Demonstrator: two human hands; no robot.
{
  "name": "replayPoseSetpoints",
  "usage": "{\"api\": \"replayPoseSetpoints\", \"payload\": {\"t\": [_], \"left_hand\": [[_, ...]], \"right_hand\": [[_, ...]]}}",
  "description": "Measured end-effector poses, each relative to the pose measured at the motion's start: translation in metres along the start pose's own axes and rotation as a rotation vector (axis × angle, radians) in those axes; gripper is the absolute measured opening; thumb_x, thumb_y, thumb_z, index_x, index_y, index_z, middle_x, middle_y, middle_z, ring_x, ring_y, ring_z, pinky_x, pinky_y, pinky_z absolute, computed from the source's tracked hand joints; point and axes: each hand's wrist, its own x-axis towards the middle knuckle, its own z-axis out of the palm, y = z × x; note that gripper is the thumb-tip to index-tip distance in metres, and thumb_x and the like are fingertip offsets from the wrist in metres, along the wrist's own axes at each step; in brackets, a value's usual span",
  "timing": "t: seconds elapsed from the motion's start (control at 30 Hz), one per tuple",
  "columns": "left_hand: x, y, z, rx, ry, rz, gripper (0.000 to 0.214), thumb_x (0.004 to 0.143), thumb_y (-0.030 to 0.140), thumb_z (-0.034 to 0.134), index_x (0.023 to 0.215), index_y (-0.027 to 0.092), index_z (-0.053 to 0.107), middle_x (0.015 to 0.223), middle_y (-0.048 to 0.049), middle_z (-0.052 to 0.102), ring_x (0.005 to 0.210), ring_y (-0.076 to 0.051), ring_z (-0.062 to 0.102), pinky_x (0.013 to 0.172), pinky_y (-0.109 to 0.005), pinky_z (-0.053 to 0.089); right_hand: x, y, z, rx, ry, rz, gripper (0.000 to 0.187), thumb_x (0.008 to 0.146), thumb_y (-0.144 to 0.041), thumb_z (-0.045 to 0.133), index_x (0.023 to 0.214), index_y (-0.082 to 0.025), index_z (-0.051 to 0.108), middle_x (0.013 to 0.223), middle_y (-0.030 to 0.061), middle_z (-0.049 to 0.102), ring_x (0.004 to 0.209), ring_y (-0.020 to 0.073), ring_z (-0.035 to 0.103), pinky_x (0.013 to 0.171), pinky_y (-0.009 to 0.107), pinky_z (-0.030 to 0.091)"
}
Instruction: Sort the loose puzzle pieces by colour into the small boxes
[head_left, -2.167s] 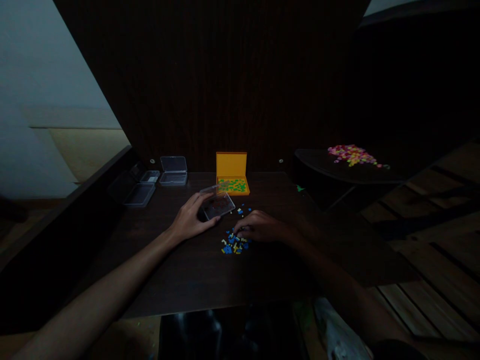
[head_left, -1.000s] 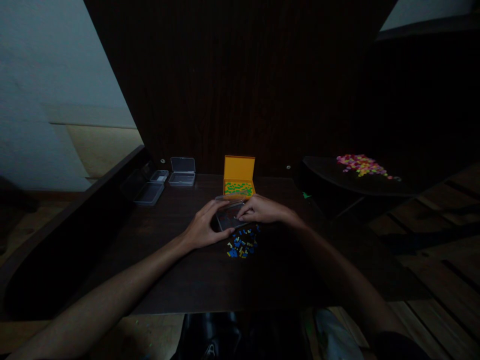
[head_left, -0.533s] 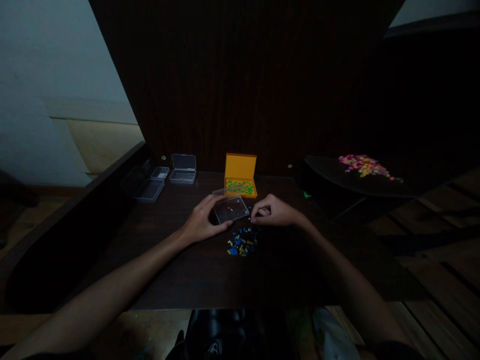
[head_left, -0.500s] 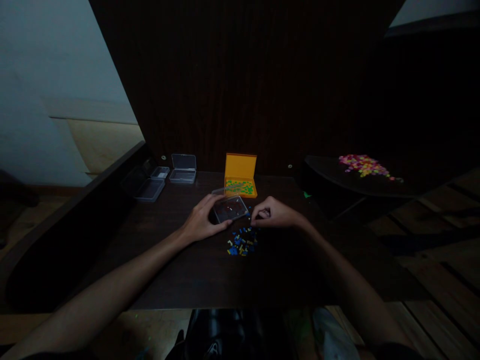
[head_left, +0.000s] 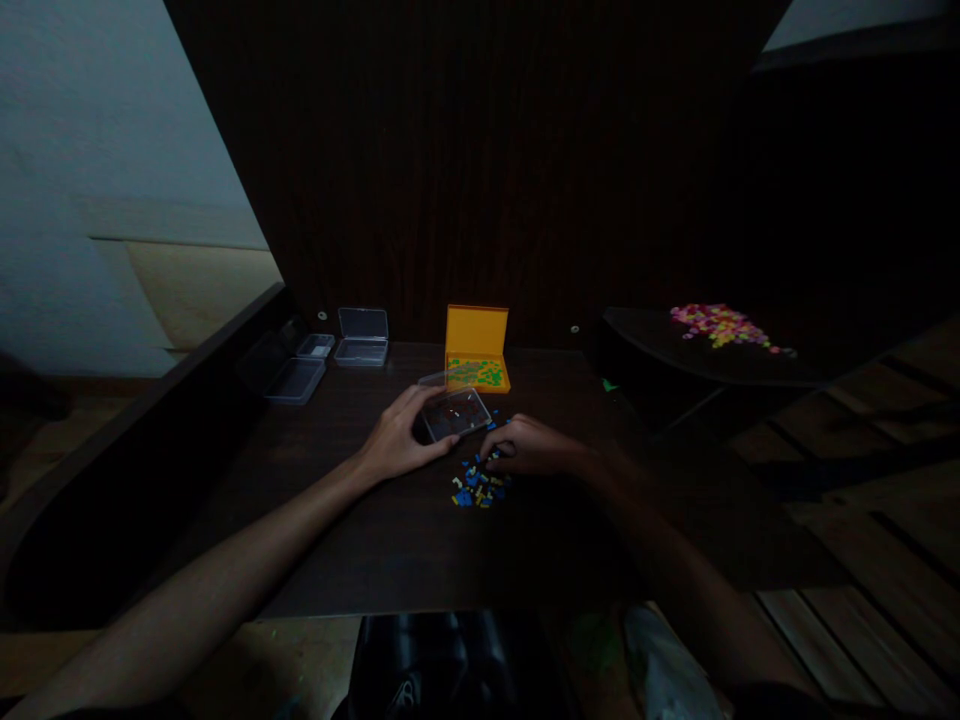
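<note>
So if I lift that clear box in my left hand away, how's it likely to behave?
The clear box is probably stiff: its edges look straight in the left hand's grip. It's likely light, with thin, see-through walls. The few small pieces inside seem loose, so they'd probably slide if it tilted.

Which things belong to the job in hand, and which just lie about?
Apparently in use: clear box in left hand; blue, yellow and white pieces by right hand.
Apparently lying about: yellow box with green pieces; other clear boxes; pinkish pile.
</note>
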Motion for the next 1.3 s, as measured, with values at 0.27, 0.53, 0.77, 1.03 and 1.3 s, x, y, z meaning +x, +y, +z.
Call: {"api": "replayPoseSetpoints", "payload": {"t": [0.27,0.53,0.77,1.03,1.3], "left_hand": [[0.0,-0.001,0.0,0.009,-0.011,0.003,0.06,0.078,0.044,0.072,0.129,0.021,0.05,0.124,-0.0098,0.06,0.115,-0.028,0.061,0.098,-0.045,0.051],[-0.002,0.003,0.002,0.0,-0.037,0.071,0.061,0.078,0.042,0.073,0.131,0.022,0.049,0.125,-0.01,0.061,0.116,-0.027,0.06,0.099,-0.044,0.051],[-0.003,0.012,0.005,-0.008,-0.05,0.113,0.061,0.08,0.04,0.071,0.133,0.021,0.047,0.128,-0.011,0.059,0.12,-0.028,0.058,0.102,-0.045,0.049],[-0.003,0.018,0.006,-0.017,-0.077,0.136,0.061,0.079,0.038,0.072,0.132,0.02,0.047,0.127,-0.0115,0.059,0.12,-0.027,0.057,0.102,-0.043,0.049],[-0.007,0.021,0.01,-0.006,-0.078,0.19,0.063,0.078,0.035,0.072,0.133,0.02,0.046,0.129,-0.0125,0.058,0.12,-0.027,0.057,0.101,-0.044,0.05]], "right_hand": [[-0.002,0.0,-0.002,0.088,0.048,0.006,0.024,0.084,-0.033,0.062,0.092,-0.015,0.077,0.052,-0.0057,0.047,0.048,0.0073,0.038,0.053,0.021,0.03],[-0.001,0.004,-0.001,0.33,0.395,0.11,0.031,0.078,-0.04,0.067,0.089,-0.012,0.073,0.051,-0.0076,0.039,0.048,0.0069,0.03,0.048,0.021,0.024],[0.003,0.008,0.001,0.198,0.429,0.202,0.025,0.076,-0.032,0.066,0.086,-0.013,0.077,0.049,-0.0065,0.041,0.047,0.007,0.032,0.049,0.022,0.024],[0.001,0.007,-0.004,0.174,0.334,0.242,0.022,0.072,-0.028,0.068,0.084,-0.013,0.079,0.049,-0.0043,0.048,0.048,0.0071,0.035,0.048,0.022,0.024],[-0.001,0.001,-0.007,0.222,0.236,0.266,0.015,0.068,-0.022,0.074,0.079,-0.012,0.078,0.047,-0.0067,0.047,0.045,0.0062,0.039,0.048,0.021,0.027]]}}
